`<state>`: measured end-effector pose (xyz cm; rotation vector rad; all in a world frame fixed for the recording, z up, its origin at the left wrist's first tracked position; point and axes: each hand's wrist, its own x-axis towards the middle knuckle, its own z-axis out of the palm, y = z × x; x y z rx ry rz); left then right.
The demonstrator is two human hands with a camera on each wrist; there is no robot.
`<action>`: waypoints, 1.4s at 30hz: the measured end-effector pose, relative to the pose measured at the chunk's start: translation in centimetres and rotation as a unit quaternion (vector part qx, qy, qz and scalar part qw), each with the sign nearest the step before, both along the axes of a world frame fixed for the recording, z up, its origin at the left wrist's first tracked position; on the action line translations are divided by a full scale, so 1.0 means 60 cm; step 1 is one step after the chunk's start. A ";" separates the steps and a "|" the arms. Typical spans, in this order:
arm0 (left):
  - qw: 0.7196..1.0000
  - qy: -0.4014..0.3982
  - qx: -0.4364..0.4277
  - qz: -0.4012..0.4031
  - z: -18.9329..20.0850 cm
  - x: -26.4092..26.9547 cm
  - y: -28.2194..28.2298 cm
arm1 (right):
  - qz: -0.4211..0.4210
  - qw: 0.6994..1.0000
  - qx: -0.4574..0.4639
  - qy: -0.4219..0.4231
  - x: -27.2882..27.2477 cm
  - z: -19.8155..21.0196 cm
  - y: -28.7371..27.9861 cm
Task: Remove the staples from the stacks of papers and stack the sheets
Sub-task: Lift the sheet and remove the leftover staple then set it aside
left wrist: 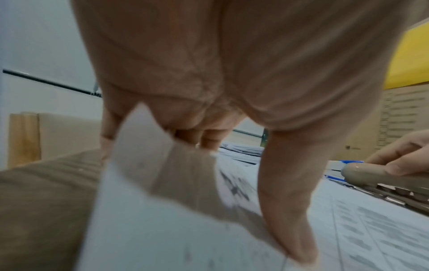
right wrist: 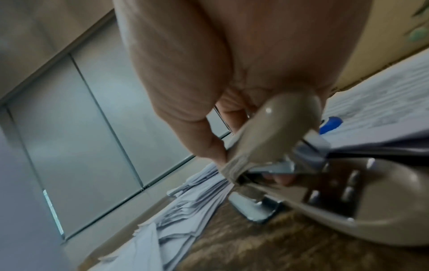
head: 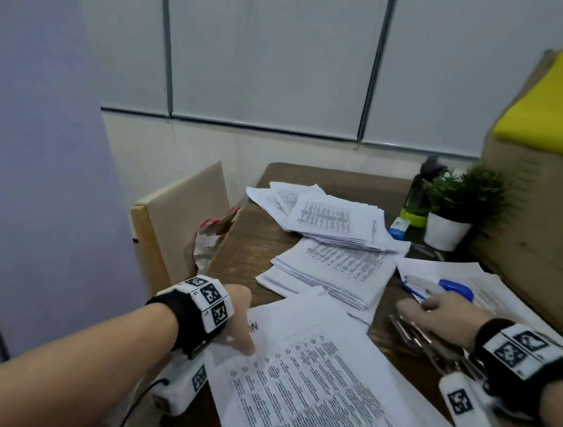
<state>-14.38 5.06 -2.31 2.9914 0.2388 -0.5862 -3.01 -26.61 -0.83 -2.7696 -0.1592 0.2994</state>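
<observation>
A printed stack of papers [head: 319,382] lies on the brown table [head: 245,254] right in front of me. My left hand [head: 242,313] is at its top left corner. The thumb [left wrist: 290,220] presses on the page while the curled fingers [left wrist: 209,137] hold up the lifted corner of the top sheet [left wrist: 144,146]. My right hand [head: 435,314] grips the upper arm of a beige metal staple tool [head: 412,336] lying on the table right of the stack. In the right wrist view the tool [right wrist: 278,139] is hinged open over its base [right wrist: 362,210].
Two more paper piles [head: 338,218] [head: 333,270] lie further back. A blue stapler [head: 451,288] rests on sheets at the right. A potted plant [head: 452,209], a dark bottle [head: 419,192] and a cardboard box [head: 547,221] stand at the back right. A chair [head: 184,211] is beside the table's left edge.
</observation>
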 end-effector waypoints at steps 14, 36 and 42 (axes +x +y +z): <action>0.981 -0.138 -0.135 0.003 0.105 0.077 -0.015 | -0.053 0.985 -0.158 -0.034 0.226 -0.037 -0.069; 0.843 -0.313 -0.438 0.021 0.193 0.013 0.006 | 0.171 0.919 0.347 0.077 -0.109 0.041 0.029; 0.677 -0.249 -0.692 0.041 0.163 -0.036 0.026 | 0.153 0.828 0.535 0.065 -0.112 0.126 0.007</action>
